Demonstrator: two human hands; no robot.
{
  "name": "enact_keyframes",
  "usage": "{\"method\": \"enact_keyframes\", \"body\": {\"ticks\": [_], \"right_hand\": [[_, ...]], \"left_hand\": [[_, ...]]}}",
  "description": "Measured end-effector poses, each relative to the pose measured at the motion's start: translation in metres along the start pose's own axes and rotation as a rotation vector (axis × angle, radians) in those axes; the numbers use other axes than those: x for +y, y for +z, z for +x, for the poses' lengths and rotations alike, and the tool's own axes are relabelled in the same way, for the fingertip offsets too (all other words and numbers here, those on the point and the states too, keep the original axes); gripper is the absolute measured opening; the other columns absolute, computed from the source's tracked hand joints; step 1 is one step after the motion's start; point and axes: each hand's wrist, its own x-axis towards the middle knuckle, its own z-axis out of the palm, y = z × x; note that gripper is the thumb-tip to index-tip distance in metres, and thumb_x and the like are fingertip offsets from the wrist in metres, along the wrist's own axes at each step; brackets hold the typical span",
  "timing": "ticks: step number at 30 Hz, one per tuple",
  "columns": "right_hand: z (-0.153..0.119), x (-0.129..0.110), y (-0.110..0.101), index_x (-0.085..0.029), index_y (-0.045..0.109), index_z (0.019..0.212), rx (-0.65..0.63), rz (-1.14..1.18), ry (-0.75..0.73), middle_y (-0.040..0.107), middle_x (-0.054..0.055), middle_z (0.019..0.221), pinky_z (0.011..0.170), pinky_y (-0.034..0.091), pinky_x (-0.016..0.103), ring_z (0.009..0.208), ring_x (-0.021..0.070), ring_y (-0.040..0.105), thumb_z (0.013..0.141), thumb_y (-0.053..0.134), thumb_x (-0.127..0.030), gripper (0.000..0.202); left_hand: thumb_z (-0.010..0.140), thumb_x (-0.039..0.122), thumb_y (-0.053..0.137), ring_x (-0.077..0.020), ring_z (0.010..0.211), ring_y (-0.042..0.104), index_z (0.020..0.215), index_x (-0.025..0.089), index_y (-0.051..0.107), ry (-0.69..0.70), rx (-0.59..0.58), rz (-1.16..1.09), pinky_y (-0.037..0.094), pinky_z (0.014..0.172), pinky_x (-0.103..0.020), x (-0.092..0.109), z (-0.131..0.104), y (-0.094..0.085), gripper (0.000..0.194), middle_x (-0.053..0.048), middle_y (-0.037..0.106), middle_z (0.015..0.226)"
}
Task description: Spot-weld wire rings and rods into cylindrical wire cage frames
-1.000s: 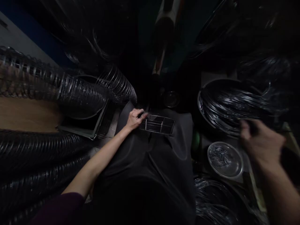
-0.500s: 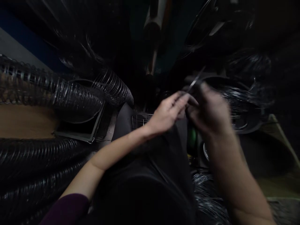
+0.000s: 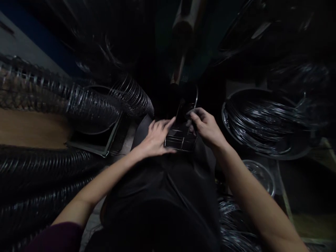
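Observation:
On my lap lies a small frame of thin metal wire [image 3: 182,144], made of crossing bars. My left hand [image 3: 154,138] is at its left end, fingers spread and thumb along its near edge; it looks to be touching the frame rather than gripping it. My right hand [image 3: 207,128] is closed in a pinch just right of and above the frame. From its fingertips a thin curved metal wire [image 3: 196,96] sticks up. The lower end of that wire is hidden by the fingers.
A round basin [image 3: 225,115] at the right holds many loose wire pieces, with a clear round dish [image 3: 273,185] below it. More wires [image 3: 233,224] lie lower right. Long coils of wire rings [image 3: 91,105] fill the left. A machine part [image 3: 183,29] hangs ahead.
My hands, together at the right with a thin metal piece, have parted. The left moved left and down to the wire frame, fingers spreading; the right moved left with a wire.

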Motion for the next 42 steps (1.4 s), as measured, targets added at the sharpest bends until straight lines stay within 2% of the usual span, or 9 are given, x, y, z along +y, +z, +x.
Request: {"method": "enact_keyframes", "body": {"ticks": [1, 3, 6, 11, 16, 21, 25, 29, 42], "right_hand": [[0.008, 0.003, 0.001, -0.018, 0.052, 0.085, -0.021, 0.021, 0.024, 0.052, -0.005, 0.057, 0.036, 0.035, 0.017, 0.04, 0.0056, 0.044, 0.081, 0.06, -0.045, 0.029], [0.02, 0.009, 0.004, -0.017, 0.053, 0.084, -0.049, 0.053, 0.065, 0.051, -0.006, 0.056, 0.036, 0.035, 0.017, 0.04, 0.005, 0.043, 0.08, 0.062, -0.044, 0.029], [0.033, 0.011, 0.009, -0.015, 0.057, 0.086, -0.06, 0.071, 0.061, 0.049, -0.006, 0.057, 0.037, 0.035, 0.017, 0.041, 0.0044, 0.043, 0.078, 0.065, -0.043, 0.03], [0.061, -0.024, 0.008, -0.014, 0.059, 0.089, -0.002, 0.11, -0.033, 0.05, -0.005, 0.06, 0.038, 0.034, 0.017, 0.044, 0.0044, 0.044, 0.072, 0.069, -0.046, 0.038], [0.092, -0.055, 0.009, -0.014, 0.059, 0.088, 0.065, 0.127, -0.083, 0.052, -0.005, 0.056, 0.038, 0.033, 0.017, 0.043, 0.0045, 0.043, 0.065, 0.072, -0.047, 0.042], [0.115, -0.062, 0.012, -0.015, 0.059, 0.082, 0.063, 0.131, -0.081, 0.053, -0.005, 0.056, 0.038, 0.03, 0.018, 0.043, 0.0047, 0.043, 0.06, 0.074, -0.047, 0.042], [0.126, -0.063, 0.016, -0.016, 0.057, 0.083, 0.065, 0.119, -0.02, 0.051, -0.006, 0.05, 0.036, 0.028, 0.018, 0.039, 0.0048, 0.039, 0.059, 0.075, -0.048, 0.044], [0.134, -0.063, 0.019, -0.017, 0.054, 0.075, 0.097, 0.136, -0.016, 0.05, -0.007, 0.05, 0.036, 0.029, 0.018, 0.039, 0.0044, 0.039, 0.054, 0.077, -0.049, 0.045], [0.151, -0.067, 0.019, -0.019, 0.05, 0.069, 0.162, 0.02, -0.047, 0.043, -0.007, 0.043, 0.038, 0.028, 0.02, 0.039, 0.0067, 0.038, 0.058, 0.074, -0.049, 0.04]], "left_hand": [[0.067, 0.053, 0.069, -0.0375, 0.12, 0.041, 0.142, 0.018, 0.027, -0.016, -0.012, 0.102, 0.023, 0.104, -0.06, -0.006, -0.013, 0.007, 0.094, -0.016, 0.046, 0.127], [0.072, 0.036, 0.063, -0.0333, 0.109, 0.047, 0.142, 0.015, 0.026, -0.06, 0.028, 0.188, 0.032, 0.098, -0.055, -0.017, -0.025, 0.022, 0.081, -0.015, 0.05, 0.116], [0.07, 0.021, 0.057, -0.0264, 0.095, 0.049, 0.137, 0.017, 0.028, -0.018, 0.182, 0.118, 0.041, 0.087, -0.045, -0.029, -0.014, 0.031, 0.073, -0.011, 0.051, 0.104], [0.067, 0.02, 0.058, -0.0207, 0.093, 0.051, 0.13, 0.021, 0.026, 0.21, 0.44, -0.107, 0.046, 0.085, -0.04, -0.049, 0.028, 0.007, 0.07, -0.011, 0.047, 0.113], [0.067, 0.019, 0.059, -0.0186, 0.094, 0.054, 0.13, 0.021, 0.021, 0.269, 0.539, -0.217, 0.051, 0.079, -0.035, -0.063, 0.063, -0.008, 0.074, -0.012, 0.044, 0.116], [0.065, 0.016, 0.063, -0.0191, 0.095, 0.055, 0.132, 0.02, 0.023, 0.356, 0.587, -0.263, 0.051, 0.082, -0.038, -0.074, 0.084, -0.015, 0.078, -0.011, 0.045, 0.113], [0.065, 0.015, 0.064, -0.0183, 0.094, 0.056, 0.132, 0.02, 0.022, 0.354, 0.586, -0.27, 0.05, 0.085, -0.038, -0.082, 0.091, -0.021, 0.08, -0.01, 0.047, 0.11], [0.064, 0.014, 0.066, -0.0183, 0.094, 0.058, 0.133, 0.02, 0.021, 0.347, 0.561, -0.295, 0.05, 0.085, -0.037, -0.089, 0.096, -0.024, 0.082, -0.008, 0.049, 0.107], [0.064, 0.016, 0.066, -0.0184, 0.093, 0.058, 0.132, 0.019, 0.023, 0.383, 0.584, -0.278, 0.049, 0.084, -0.036, -0.094, 0.116, -0.037, 0.081, -0.007, 0.05, 0.103]]}}
